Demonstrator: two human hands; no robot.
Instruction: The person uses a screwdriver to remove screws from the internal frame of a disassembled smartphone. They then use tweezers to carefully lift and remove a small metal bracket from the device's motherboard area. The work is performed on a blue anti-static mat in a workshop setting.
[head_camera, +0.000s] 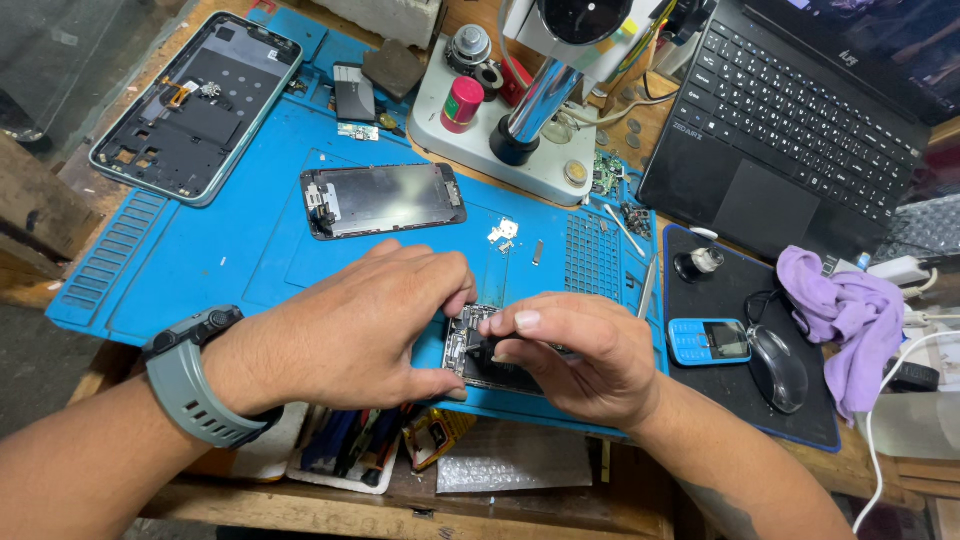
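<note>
An opened phone body (466, 340) with bare circuit parts lies near the front edge of the blue work mat (220, 250). My left hand (350, 330), with a grey watch on its wrist, grips the phone's left side, thumb under its lower edge. My right hand (585, 355) pinches at the phone's inside with thumb and forefinger; most of the phone is hidden under both hands. A detached phone screen (382, 199) lies face down further back on the mat. Small metal pieces (503, 232) lie beside it.
A larger phone frame (195, 105) rests at the mat's far left. A microscope stand (520, 110) stands behind the mat, a laptop (800, 120) at the right. On a black pad sit a small blue keypad phone (708, 340), a mouse (778, 368) and a purple cloth (850, 310).
</note>
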